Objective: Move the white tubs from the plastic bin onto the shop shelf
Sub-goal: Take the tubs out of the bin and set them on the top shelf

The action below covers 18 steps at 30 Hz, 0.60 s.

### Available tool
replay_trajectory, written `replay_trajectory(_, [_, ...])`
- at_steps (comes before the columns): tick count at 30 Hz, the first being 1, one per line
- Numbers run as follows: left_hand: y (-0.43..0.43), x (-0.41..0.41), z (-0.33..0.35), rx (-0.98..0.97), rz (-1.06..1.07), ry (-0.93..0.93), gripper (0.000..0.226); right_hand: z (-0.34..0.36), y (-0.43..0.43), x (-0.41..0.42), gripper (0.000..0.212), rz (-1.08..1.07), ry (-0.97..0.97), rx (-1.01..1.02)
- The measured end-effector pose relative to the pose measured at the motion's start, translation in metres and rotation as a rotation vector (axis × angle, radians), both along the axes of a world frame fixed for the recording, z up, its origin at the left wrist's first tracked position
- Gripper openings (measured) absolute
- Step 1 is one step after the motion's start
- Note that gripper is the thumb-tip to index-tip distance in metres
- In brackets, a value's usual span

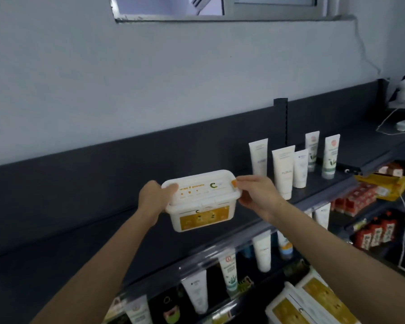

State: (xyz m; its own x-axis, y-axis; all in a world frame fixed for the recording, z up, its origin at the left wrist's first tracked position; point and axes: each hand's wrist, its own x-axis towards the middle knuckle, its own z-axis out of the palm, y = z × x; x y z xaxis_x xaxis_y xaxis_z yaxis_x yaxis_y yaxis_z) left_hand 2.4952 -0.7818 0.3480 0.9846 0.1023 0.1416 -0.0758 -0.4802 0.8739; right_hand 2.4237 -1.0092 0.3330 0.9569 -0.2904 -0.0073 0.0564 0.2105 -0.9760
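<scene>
The left hand [153, 197] and right hand [257, 195] each grip one end of a white tub [201, 206] with a yellow label, held over the dark top shelf [80, 242]. Farther right, white tubes [283, 169] stand upright on it.

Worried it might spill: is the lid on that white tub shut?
Shut. The lid lies flat across the white tub, no gap visible.

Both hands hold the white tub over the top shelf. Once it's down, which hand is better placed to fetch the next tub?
Right, probably. The right hand grips the white tub on the side nearer the spare tubs at lower right; the left hand would have to reach across.
</scene>
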Motion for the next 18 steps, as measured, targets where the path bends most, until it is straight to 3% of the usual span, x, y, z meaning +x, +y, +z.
replay_trajectory(3, [0.025, 0.021, -0.013, 0.015, 0.035, 0.095, 0.033, -0.016, 0.025, 0.029, 0.013, 0.032, 0.041, 0.010])
replay_trajectory(8, [0.059, 0.053, -0.025, 0.009, 0.102, 0.171, 0.041, -0.033, 0.057, 0.074, 0.029, 0.043, 0.061, -0.051])
replay_trajectory(12, [0.079, 0.075, -0.030, -0.029, 0.123, 0.208, 0.048, -0.033, 0.078, 0.092, 0.013, 0.092, 0.032, -0.078])
replay_trajectory(18, [0.114, 0.090, -0.032, -0.097, 0.133, 0.231, 0.054, -0.032, 0.111, 0.111, 0.017, 0.136, 0.030, -0.095])
